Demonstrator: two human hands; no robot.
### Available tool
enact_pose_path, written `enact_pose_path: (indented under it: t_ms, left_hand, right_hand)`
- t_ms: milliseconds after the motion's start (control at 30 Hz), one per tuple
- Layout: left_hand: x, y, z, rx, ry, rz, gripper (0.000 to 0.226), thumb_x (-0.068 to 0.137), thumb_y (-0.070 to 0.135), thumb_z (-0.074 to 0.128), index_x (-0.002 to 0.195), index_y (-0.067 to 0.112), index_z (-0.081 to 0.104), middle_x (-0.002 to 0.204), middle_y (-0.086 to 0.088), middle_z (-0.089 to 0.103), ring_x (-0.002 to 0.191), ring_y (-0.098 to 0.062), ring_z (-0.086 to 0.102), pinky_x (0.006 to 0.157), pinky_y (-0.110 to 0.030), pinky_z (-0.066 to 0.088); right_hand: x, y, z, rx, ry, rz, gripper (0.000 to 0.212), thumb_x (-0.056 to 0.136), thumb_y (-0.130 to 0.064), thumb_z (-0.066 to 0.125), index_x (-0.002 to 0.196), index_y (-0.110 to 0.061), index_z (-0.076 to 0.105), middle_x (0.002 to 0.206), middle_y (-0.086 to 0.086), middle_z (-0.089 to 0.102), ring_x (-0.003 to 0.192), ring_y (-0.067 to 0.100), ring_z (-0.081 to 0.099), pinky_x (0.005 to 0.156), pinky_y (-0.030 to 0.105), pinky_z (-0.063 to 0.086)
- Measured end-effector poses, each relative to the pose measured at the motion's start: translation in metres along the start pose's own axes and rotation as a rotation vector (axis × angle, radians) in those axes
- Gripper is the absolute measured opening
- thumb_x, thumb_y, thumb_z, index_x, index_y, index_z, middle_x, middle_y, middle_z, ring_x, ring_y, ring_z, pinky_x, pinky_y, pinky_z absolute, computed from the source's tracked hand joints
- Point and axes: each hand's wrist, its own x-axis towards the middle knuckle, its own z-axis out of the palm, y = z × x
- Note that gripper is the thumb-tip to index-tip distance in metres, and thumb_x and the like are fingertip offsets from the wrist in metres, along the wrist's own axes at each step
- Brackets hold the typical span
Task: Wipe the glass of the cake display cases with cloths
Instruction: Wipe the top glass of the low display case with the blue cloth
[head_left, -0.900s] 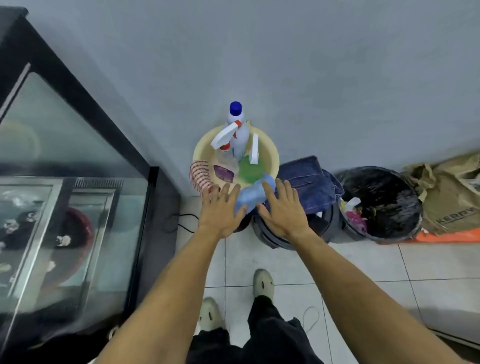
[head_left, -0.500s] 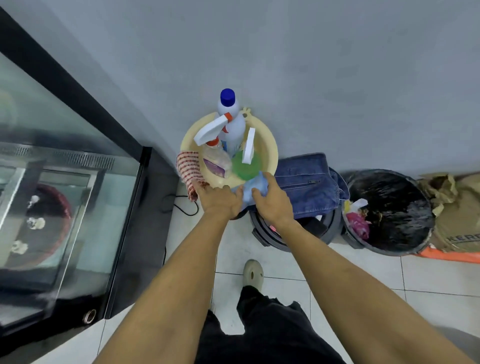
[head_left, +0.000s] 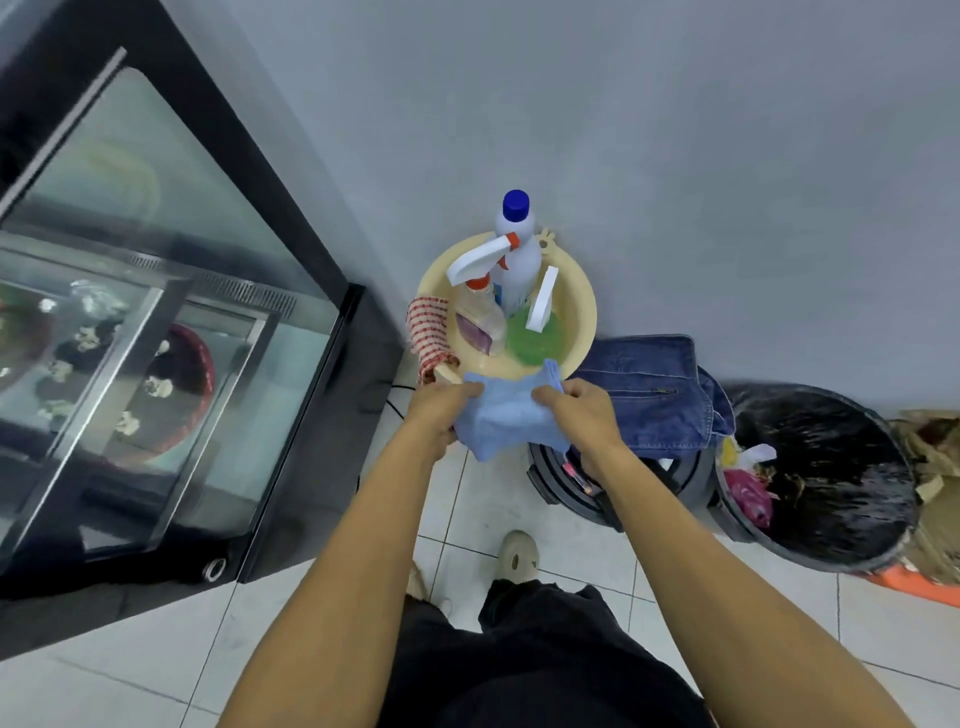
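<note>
While both hands grip it, the blue cloth (head_left: 511, 415) apparently hangs between them.

two cloths (head_left: 511, 415), three bottles (head_left: 517, 260), one basin (head_left: 582, 317)

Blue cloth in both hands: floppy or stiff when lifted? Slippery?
Probably floppy: the blue cloth sags and bunches between the left hand and right hand, its lower edge drooping. Likely light, since pinches at two corners carry it. Its fuzzy-looking weave suggests it grips rather than slips.
</note>
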Motion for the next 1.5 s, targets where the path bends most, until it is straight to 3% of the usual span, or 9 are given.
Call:
enact_pose_path:
  t_ms: [133,200,367,567,700,800,967,1267,1500]
  left_hand:
    - [-0.018,-0.016,-0.043,0.053,-0.198,-0.218,0.019,0.101,0.018,0.065,0.115,0.005,0.064,0.096,-0.009,0.07,0.08,-0.021,0.066,0.063,-0.03,0.059]
    - [-0.026,-0.028,-0.063,0.048,-0.226,-0.195,0.014,0.101,0.021,0.066,0.102,0.008,0.07,0.085,-0.004,0.071,0.077,-0.017,0.064,0.068,-0.027,0.058]
    - [-0.046,-0.038,-0.097,-0.09,0.003,0.281,0.019,0.098,0.027,0.069,0.108,0.012,0.076,0.099,-0.002,0.079,0.088,-0.017,0.07,0.074,-0.03,0.056]
    - [-0.087,-0.022,-0.144,-0.136,0.201,0.681,0.004,0.103,0.029,0.063,0.104,0.033,0.064,0.086,0.006,0.076,0.076,-0.01,0.067,0.069,-0.028,0.054]
    - [-0.108,-0.022,-0.174,-0.126,0.233,0.781,0.005,0.106,0.026,0.058,0.106,0.031,0.06,0.065,0.011,0.064,0.058,-0.006,0.053,0.055,-0.02,0.044]
    - [-0.118,-0.027,-0.19,-0.105,0.259,0.83,0.005,0.106,0.023,0.057,0.11,0.024,0.06,0.055,0.015,0.057,0.053,-0.002,0.05,0.053,-0.014,0.042]
    - [-0.132,-0.033,-0.216,-0.147,0.263,0.857,0.005,0.106,0.022,0.057,0.109,0.023,0.061,0.068,-0.001,0.059,0.056,-0.004,0.05,0.055,-0.015,0.044]
    - [-0.196,-0.015,-0.271,-0.152,0.221,1.0,0.01,0.105,0.027,0.06,0.113,0.021,0.063,0.065,0.006,0.064,0.064,-0.008,0.058,0.062,-0.023,0.049]
    - [-0.316,0.048,-0.373,-0.165,0.387,1.307,0.003,0.105,0.028,0.06,0.105,0.026,0.062,0.068,-0.012,0.061,0.063,-0.016,0.051,0.059,-0.027,0.044]
  right_hand:
    - [-0.024,0.006,0.008,-0.044,-0.097,-0.164,0.016,0.089,-0.012,0.063,0.084,-0.001,0.053,0.07,0.002,0.043,0.058,0.011,0.038,0.05,0.02,0.032]
    - [-0.036,0.01,0.017,-0.033,-0.163,-0.212,0.017,0.093,-0.01,0.062,0.088,0.003,0.052,0.071,0.004,0.048,0.061,0.012,0.044,0.053,0.021,0.037]
    - [-0.064,0.002,0.045,0.013,-0.234,-0.258,0.019,0.089,-0.018,0.066,0.105,-0.009,0.059,0.097,0.013,0.07,0.085,0.025,0.067,0.074,0.042,0.052]
    - [-0.11,-0.031,0.095,0.188,-0.316,-0.308,0.031,0.097,0.002,0.058,0.124,-0.014,0.058,0.106,0.004,0.079,0.089,0.015,0.075,0.069,0.028,0.06]
    - [-0.138,-0.036,0.125,0.27,-0.29,-0.34,0.024,0.1,0.001,0.057,0.12,-0.012,0.06,0.096,-0.005,0.079,0.081,0.006,0.073,0.065,0.019,0.055]
    - [-0.156,-0.026,0.143,0.277,-0.25,-0.365,0.023,0.101,-0.003,0.059,0.119,-0.015,0.063,0.113,0.0,0.077,0.097,0.01,0.073,0.081,0.023,0.057]
    - [-0.186,-0.022,0.169,0.287,-0.19,-0.394,0.03,0.101,-0.006,0.059,0.128,-0.018,0.062,0.117,-0.005,0.076,0.111,0.016,0.072,0.096,0.034,0.057]
    - [-0.257,-0.053,0.205,0.411,-0.198,-0.489,0.039,0.102,-0.008,0.057,0.136,-0.028,0.059,0.12,-0.005,0.076,0.113,0.019,0.072,0.104,0.049,0.055]
    - [-0.352,-0.163,0.268,0.503,-0.345,-0.74,0.041,0.099,-0.001,0.058,0.133,-0.023,0.06,0.113,0.0,0.078,0.104,0.024,0.075,0.086,0.041,0.061]
